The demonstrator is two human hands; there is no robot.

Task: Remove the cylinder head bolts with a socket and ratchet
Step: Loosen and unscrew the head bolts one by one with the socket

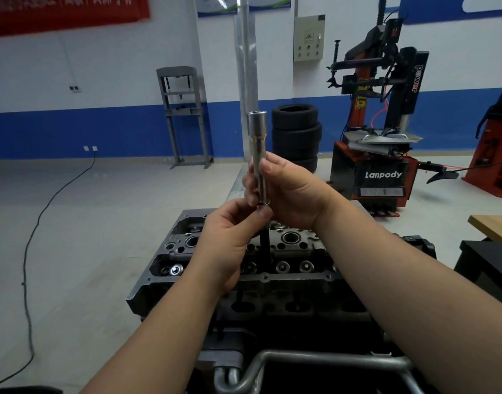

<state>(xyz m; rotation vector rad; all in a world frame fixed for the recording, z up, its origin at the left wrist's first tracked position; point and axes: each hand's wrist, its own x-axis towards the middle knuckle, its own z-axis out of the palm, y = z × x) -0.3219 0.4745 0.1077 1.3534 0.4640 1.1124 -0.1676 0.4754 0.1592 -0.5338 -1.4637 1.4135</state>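
cable [34, 231]: black, trailing across floor at far left
left hand [230, 240]: raised over engine, fingers pinched on dark bolt [264, 245] just under socket's lower end
deep socket [258, 155]: chrome, upright, open end up, held above cylinder head [272, 268]
right hand [292, 191]: fingers and thumb curled round socket's lower half
tyres [296, 137]: stacked by blue wall behind
tyre changer [380, 155]: red and black, far right

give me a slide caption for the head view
Both hands, right hand and left hand, hold a long socket with a dark bolt hanging from it above the cylinder head.
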